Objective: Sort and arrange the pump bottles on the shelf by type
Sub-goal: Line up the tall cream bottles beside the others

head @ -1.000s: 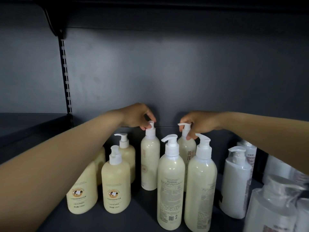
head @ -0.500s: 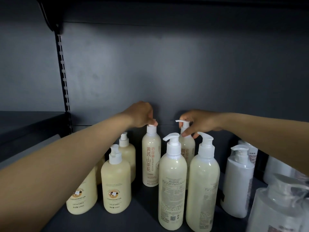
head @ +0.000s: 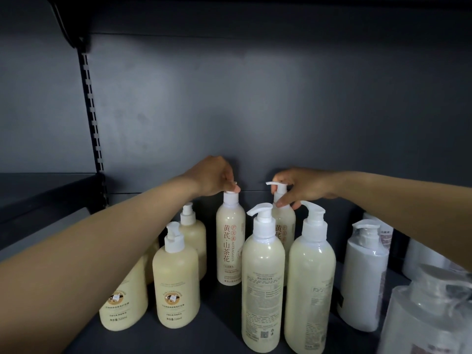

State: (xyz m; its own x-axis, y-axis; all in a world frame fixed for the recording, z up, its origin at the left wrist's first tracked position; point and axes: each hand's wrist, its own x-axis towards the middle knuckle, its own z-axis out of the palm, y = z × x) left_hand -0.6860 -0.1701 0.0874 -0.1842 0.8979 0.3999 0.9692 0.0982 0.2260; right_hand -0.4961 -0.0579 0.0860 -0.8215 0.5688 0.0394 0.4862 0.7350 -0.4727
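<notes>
The left hand [head: 214, 177] pinched the white pump head of a tall, slim cream plastic bottle with red lettering down its front [head: 230, 240], fingers curled together over the top; the right hand [head: 301, 185] gripped the neck of a second tall cream bottle of the same red-lettered kind [head: 284, 226], thumb and forefinger clamped just under its spout; both bottles stood upright at the back of the dark grey metal shelf [head: 219, 318], near each other but apart. In front of them stood two taller cream pump bottles turned to show small printed text, one [head: 263, 282] just beside the other [head: 310, 284]; to the left a group of squat cream bottles with a cow emblem [head: 175, 282] stood together; to the right were white pump bottles in clear shrink wrap [head: 364, 274]. All the cream bottles looked full nearly to the shoulder with opaque pale liquid, so each probably felt fairly heavy and top-steady only while vertical; the plastic walls looked stiff and smooth, likely slippery. A pump head probably swivels and may press down, so the collar or the body seemed the surer hold; the wrapped white ones would likely slide in the fingers.
</notes>
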